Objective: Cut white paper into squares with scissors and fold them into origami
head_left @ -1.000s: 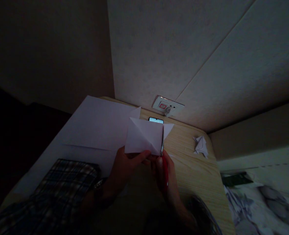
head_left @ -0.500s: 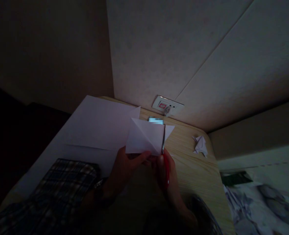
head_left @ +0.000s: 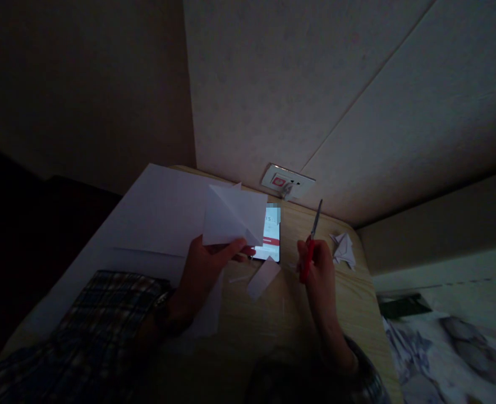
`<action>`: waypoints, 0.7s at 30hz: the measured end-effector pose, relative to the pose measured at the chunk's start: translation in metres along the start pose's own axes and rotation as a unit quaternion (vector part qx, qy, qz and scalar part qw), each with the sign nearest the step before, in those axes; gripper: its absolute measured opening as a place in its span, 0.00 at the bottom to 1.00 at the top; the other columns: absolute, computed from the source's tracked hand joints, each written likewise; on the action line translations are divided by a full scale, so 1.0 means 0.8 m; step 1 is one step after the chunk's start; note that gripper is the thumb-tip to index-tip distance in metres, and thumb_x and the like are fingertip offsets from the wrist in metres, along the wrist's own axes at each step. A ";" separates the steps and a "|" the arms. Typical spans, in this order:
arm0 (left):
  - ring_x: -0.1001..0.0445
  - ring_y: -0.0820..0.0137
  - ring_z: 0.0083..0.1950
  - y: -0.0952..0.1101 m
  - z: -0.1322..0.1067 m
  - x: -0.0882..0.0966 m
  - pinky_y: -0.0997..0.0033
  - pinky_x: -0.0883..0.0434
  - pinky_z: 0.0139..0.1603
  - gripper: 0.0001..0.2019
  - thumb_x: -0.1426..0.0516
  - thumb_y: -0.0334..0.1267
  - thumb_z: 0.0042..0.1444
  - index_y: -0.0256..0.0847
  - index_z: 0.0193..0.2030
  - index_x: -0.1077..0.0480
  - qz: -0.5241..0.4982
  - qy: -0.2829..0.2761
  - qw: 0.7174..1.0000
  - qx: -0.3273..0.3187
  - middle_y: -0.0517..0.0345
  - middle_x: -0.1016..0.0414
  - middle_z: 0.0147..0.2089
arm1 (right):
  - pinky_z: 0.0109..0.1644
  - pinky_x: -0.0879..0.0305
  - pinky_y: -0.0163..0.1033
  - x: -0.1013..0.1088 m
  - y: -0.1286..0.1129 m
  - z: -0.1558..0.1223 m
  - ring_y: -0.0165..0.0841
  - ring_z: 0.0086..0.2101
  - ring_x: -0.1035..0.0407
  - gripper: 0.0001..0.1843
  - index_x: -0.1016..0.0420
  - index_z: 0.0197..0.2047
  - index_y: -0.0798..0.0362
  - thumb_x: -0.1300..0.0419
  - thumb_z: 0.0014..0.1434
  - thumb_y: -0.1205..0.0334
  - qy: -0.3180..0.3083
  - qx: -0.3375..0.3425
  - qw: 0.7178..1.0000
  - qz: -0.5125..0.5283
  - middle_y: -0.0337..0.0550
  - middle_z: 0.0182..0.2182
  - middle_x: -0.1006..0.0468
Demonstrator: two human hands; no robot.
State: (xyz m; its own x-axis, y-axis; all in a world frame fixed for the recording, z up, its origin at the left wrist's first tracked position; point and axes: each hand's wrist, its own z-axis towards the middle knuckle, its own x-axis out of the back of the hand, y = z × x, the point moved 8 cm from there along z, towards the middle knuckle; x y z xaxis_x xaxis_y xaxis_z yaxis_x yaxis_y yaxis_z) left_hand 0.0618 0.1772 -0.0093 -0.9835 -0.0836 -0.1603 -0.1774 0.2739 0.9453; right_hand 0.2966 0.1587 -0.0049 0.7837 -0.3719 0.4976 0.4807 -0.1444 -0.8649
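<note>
Between thumb and fingers, my left hand (head_left: 208, 264) pinches a squarish folded sheet of paper (head_left: 235, 216) with a diagonal crease. The paper is held above the table and overlaps a lit phone (head_left: 272, 235). My right hand (head_left: 320, 269), apart from the paper, grips red-handled scissors (head_left: 310, 258) by the handles. Their blades point up and look closed. Paper offcuts (head_left: 263, 278) lie on the table between my hands. A folded paper figure (head_left: 344, 250) sits just beyond my right hand.
Large white sheets (head_left: 159, 210) cover the left side of the wooden table (head_left: 349, 314). At the back stands the wall with a socket plate (head_left: 288, 179) and something plugged into it. Patterned fabric (head_left: 441, 348) lies below the table's right edge.
The scissors have come away from the paper and moved right with my right hand. My left hand has shifted the paper left and up. The phone and offcuts are now exposed.
</note>
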 end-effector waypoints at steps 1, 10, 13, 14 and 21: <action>0.20 0.66 0.28 0.004 0.005 0.004 0.72 0.24 0.32 0.09 0.35 0.40 0.48 0.35 0.27 0.23 -0.006 0.011 1.000 -0.012 0.52 0.17 0.28 | 0.31 0.36 0.40 0.011 0.004 0.009 0.34 0.27 0.34 0.16 0.40 0.34 0.49 0.46 0.57 0.45 0.027 0.015 0.994 -0.100 0.38 0.27 0.31; 0.21 0.68 0.27 0.010 0.029 0.018 0.74 0.25 0.29 0.08 0.36 0.37 0.49 0.33 0.32 0.26 -0.050 0.018 0.997 -0.062 0.56 0.19 0.26 | 0.45 0.37 0.52 0.020 0.016 0.016 0.48 0.42 0.33 0.16 0.31 0.43 0.58 0.49 0.59 0.55 0.044 0.065 0.957 -0.281 0.60 0.44 0.30; 0.20 0.67 0.29 0.011 0.032 0.021 0.73 0.25 0.30 0.08 0.37 0.38 0.50 0.34 0.32 0.25 -0.048 0.018 0.996 -0.071 0.56 0.18 0.27 | 0.47 0.40 0.54 0.018 0.006 0.012 0.50 0.44 0.35 0.15 0.28 0.43 0.59 0.48 0.59 0.58 0.052 0.090 0.941 -0.323 0.60 0.43 0.30; 0.20 0.67 0.30 0.011 0.033 0.022 0.73 0.25 0.30 0.08 0.37 0.38 0.50 0.34 0.31 0.25 -0.047 0.022 0.996 -0.070 0.55 0.18 0.27 | 0.47 0.41 0.55 0.019 0.000 0.011 0.50 0.45 0.36 0.14 0.28 0.43 0.58 0.48 0.60 0.59 0.062 0.106 0.934 -0.335 0.59 0.44 0.31; 0.20 0.67 0.29 0.009 0.036 0.024 0.73 0.26 0.30 0.08 0.37 0.38 0.48 0.34 0.31 0.25 -0.041 0.036 0.996 -0.064 0.56 0.18 0.27 | 0.45 0.39 0.45 -0.012 -0.048 -0.013 0.39 0.39 0.33 0.07 0.27 0.37 0.52 0.46 0.63 0.62 -0.030 0.256 0.936 -0.240 0.45 0.36 0.28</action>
State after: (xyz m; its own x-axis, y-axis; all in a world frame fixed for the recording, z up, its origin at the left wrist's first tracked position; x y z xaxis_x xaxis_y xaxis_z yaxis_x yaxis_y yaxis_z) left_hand 0.0404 0.2053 -0.0138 -0.9599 -0.1712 -0.2222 -0.2468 0.1394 0.9590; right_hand 0.2668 0.1582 0.0229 0.4425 -0.3220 0.8370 0.8965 0.1835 -0.4033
